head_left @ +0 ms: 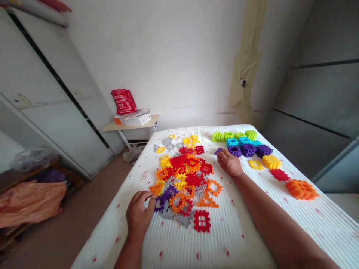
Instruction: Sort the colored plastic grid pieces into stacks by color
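Gripping a tile (160,204) at the pile's (186,175) 7 o'clock with our left hand (138,213), we touch a piece (218,151) at 1 o'clock; right hand's (230,163) grip unclear.

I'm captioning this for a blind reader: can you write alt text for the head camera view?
Two bare hands work over a loose pile of colourful interlocking plastic tiles on a white bed. The left hand touches the pile's near edge by a purple tile; the right hand rests by a small purple piece beside tiles grouped by colour.
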Motion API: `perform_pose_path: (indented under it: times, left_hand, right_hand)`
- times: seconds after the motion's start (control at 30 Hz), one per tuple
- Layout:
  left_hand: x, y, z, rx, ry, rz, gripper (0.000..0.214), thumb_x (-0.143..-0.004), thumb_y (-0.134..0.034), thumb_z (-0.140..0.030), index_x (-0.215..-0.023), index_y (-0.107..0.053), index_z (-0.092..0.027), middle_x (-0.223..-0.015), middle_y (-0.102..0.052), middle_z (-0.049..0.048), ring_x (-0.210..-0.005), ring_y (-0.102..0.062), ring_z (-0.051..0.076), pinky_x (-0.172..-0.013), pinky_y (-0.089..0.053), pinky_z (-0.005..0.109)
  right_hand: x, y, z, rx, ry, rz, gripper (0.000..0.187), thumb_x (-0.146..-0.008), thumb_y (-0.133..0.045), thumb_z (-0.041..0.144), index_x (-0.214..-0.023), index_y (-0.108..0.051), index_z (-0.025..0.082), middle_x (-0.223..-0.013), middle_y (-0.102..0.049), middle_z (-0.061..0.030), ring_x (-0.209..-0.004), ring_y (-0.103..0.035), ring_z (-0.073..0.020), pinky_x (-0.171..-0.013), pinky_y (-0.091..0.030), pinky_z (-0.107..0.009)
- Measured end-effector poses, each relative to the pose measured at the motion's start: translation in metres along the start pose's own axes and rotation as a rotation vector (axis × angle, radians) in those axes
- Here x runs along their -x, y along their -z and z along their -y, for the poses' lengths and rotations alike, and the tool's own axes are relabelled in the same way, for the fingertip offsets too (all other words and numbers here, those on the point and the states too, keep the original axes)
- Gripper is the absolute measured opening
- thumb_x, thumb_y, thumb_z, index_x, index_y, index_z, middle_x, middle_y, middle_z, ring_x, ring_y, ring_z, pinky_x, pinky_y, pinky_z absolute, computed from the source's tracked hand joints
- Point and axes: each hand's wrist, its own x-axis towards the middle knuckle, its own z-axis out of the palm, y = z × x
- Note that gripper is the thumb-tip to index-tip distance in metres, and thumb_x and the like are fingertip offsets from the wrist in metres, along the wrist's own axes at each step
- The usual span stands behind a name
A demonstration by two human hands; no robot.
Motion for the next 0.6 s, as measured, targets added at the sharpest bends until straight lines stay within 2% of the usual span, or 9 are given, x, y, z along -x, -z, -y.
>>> perform_pose_path:
  times: [0.07, 0.13, 0.3, 0.47, 0.6]
  left_hand:
    - [0.006, 0.002, 0.004, -0.067, 0.028, 0.063, 0.017, -0.074, -0.052, -0.032, -0.064, -0.059, -0.022, -0.065, -0.060, 0.0009, -0.063, -0.055, 0.016, -0.064, -0.042, 0.028]
    - [0.009, 0.002, 0.003, -0.101, 0.015, 0.108, 0.019, -0.075, -0.051, -0.034, -0.063, -0.059, -0.021, -0.065, -0.060, 0.0009, -0.063, -0.055, 0.016, -0.064, -0.041, 0.028]
    - [0.006, -0.005, -0.010, -0.219, -0.098, 0.208, 0.018, -0.074, -0.056, -0.036, -0.079, -0.067, -0.022, -0.082, -0.066, 0.0046, -0.081, -0.058, 0.022, -0.077, -0.040, 0.034]
    - [0.004, -0.010, -0.023, -0.312, -0.075, 0.288, 0.024, -0.075, -0.056, -0.038, -0.090, -0.067, -0.022, -0.091, -0.065, 0.0060, -0.089, -0.055, 0.024, -0.079, -0.039, 0.036]
    - [0.005, -0.012, -0.034, -0.358, -0.053, 0.326, 0.030, -0.076, -0.054, -0.035, -0.101, -0.065, -0.024, -0.100, -0.063, 0.0066, -0.095, -0.052, 0.024, -0.081, -0.037, 0.037]
  right_hand:
    - [0.001, 0.000, 0.001, 0.004, -0.014, 0.012, 0.032, -0.091, -0.035, 0.024, -0.095, -0.065, 0.016, -0.097, -0.062, -0.0102, -0.085, -0.056, -0.0155, -0.069, -0.040, -0.022]
    - [0.001, 0.001, 0.001, 0.009, -0.027, 0.031, 0.032, -0.091, -0.034, 0.024, -0.096, -0.065, 0.016, -0.098, -0.062, -0.0103, -0.086, -0.056, -0.0157, -0.070, -0.041, -0.023]
    - [0.003, 0.001, 0.002, 0.009, -0.030, 0.046, 0.032, -0.091, -0.034, 0.025, -0.098, -0.064, 0.016, -0.100, -0.062, -0.0100, -0.087, -0.056, -0.0158, -0.070, -0.041, -0.023]
    - [0.004, -0.001, 0.003, -0.002, -0.006, 0.039, 0.033, -0.091, -0.033, 0.025, -0.093, -0.065, 0.016, -0.097, -0.062, -0.0097, -0.084, -0.056, -0.0152, -0.068, -0.040, -0.022]
    - [0.005, -0.003, 0.001, -0.010, 0.022, -0.019, 0.031, -0.090, -0.035, 0.024, -0.088, -0.065, 0.016, -0.091, -0.062, -0.0086, -0.079, -0.056, -0.0142, -0.064, -0.038, -0.022]
